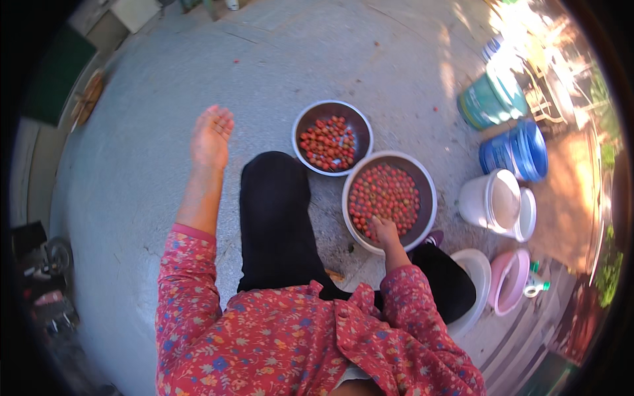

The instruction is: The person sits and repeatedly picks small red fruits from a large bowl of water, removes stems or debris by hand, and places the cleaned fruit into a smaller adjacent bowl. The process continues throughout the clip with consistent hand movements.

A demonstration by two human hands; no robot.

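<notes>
My right hand point(385, 231) reaches over the near rim of the larger metal basin point(428, 198), its fingers down against the small round red fruits point(389, 191). The fingertips are partly hidden, and I cannot tell whether a fruit is between them. A smaller metal basin point(362, 122) stands just beyond, touching the larger one, with more small red fruits point(328, 142) in it. My left hand point(212, 138) is raised out to the left of my knee, away from both basins. Its fingers are loosely bent, and nothing shows in it.
On the right stand a green bucket point(479, 105), a blue bucket point(498, 155) and white buckets point(475, 201). Nearer are a white basin point(479, 277) and a pink basin point(496, 297). My bent black-trousered leg point(274, 218) rises between my arms. Concrete floor point(132, 198) spreads to the left.
</notes>
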